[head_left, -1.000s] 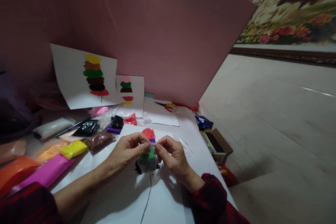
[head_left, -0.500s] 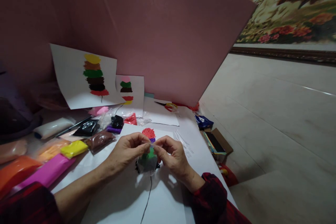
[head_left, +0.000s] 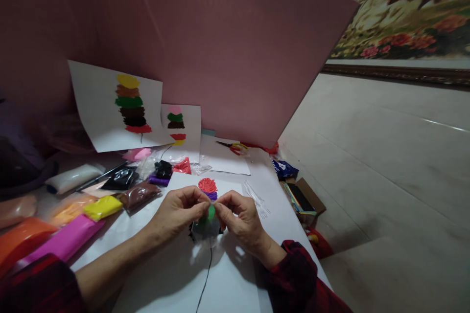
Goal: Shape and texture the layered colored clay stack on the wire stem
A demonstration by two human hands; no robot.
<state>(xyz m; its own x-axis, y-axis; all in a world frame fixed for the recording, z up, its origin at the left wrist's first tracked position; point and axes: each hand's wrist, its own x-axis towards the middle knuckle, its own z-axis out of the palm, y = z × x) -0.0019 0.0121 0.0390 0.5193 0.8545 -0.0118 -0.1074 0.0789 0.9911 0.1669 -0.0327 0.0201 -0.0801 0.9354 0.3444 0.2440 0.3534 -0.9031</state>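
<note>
Where it hangs, the translucent bag point(head_left: 206, 230) shows green.

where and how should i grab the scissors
Likely best by the red-and-yellow handles, coming from the right and near side: the scissors lie with their dark blades pointing left over white paper, handle loops toward the right.

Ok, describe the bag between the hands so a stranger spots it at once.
Below the pink panel, find the white table. Over it, the left hand and right hand pinch a small clear bag. Unlike the colourful packets lying to the left, it is held up and see-through, green showing in or behind it.
</note>
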